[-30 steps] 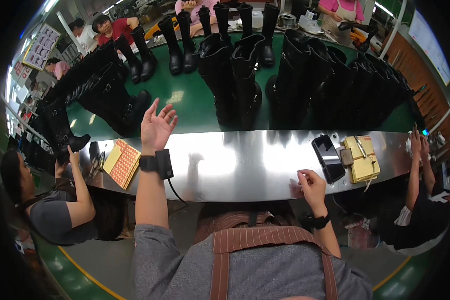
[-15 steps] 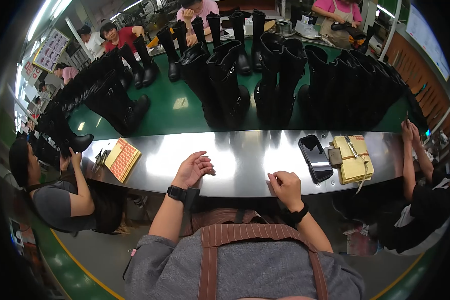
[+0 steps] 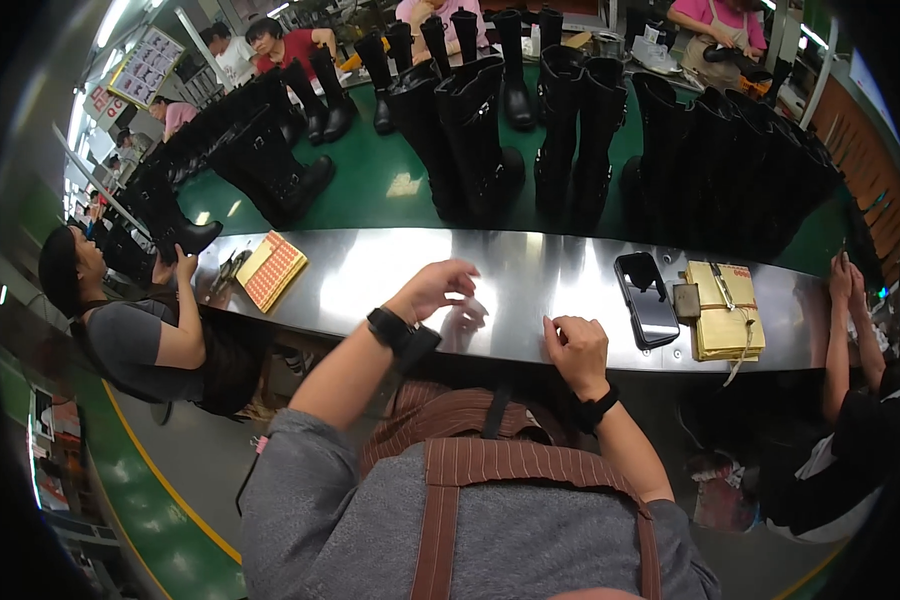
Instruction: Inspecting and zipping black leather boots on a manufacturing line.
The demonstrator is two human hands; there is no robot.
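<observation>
My left hand [image 3: 436, 291] is raised over the shiny metal table edge [image 3: 370, 300], its fingers loosely bent and apart, holding nothing. Its reflection shows in the metal below. My right hand [image 3: 578, 347] rests at the near edge of the metal, fingers curled in; I see nothing in it. To the right of that hand lies a black smartphone [image 3: 648, 298]. Beyond both hands, pairs of tall black boots [image 3: 475, 135] with buckles stand on the green tabletop [image 3: 390, 205], out of reach of my fingers.
A bundle of yellow cards [image 3: 725, 325], tied with a band, lies beside a small grey block [image 3: 687, 298] at the right. On the left sits a red-and-yellow pad [image 3: 272, 270]. A co-worker [image 3: 135, 330] at my left handles a boot [image 3: 175, 215]; another's hands [image 3: 846, 285] show at the right.
My left hand has lifted and moved forward over the metal. My right hand keeps its curled pose at the edge. The whole view has shifted and tilted slightly.
</observation>
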